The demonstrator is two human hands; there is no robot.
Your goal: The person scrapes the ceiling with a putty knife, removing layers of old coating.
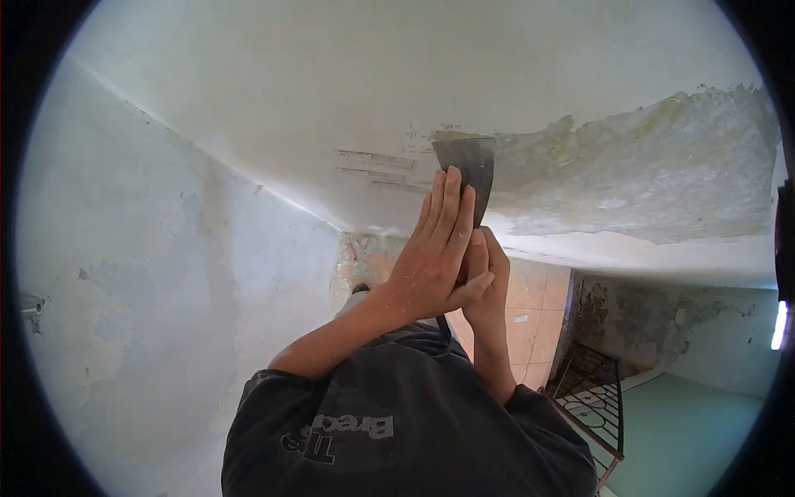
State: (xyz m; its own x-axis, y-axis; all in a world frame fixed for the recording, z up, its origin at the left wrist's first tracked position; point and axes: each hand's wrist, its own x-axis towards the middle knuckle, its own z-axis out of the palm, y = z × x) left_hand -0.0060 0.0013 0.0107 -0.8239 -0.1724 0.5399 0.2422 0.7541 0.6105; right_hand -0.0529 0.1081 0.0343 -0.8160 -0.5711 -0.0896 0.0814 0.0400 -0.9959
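Note:
A wide-bladed scraper [474,156] has its blade edge against the pale wall [315,83], at the left end of a bare grey patch [638,174]. My right hand [498,267] is closed around its handle, which is mostly hidden. Stretched out flat, my left hand [432,263] presses its fingertips on the lower part of the blade, and its thumb crosses over my right hand. White specks dot the back of the left hand. Thin dark scrape marks [377,160] show on the wall left of the blade.
A second wall [166,248] with patchy paint meets this one in a corner at the left. Broken flooring [356,253] lies below the corner, beside orange floor tiles [534,306]. A metal railing [592,381] stands at lower right. A tap-like fitting [31,306] sticks out at far left.

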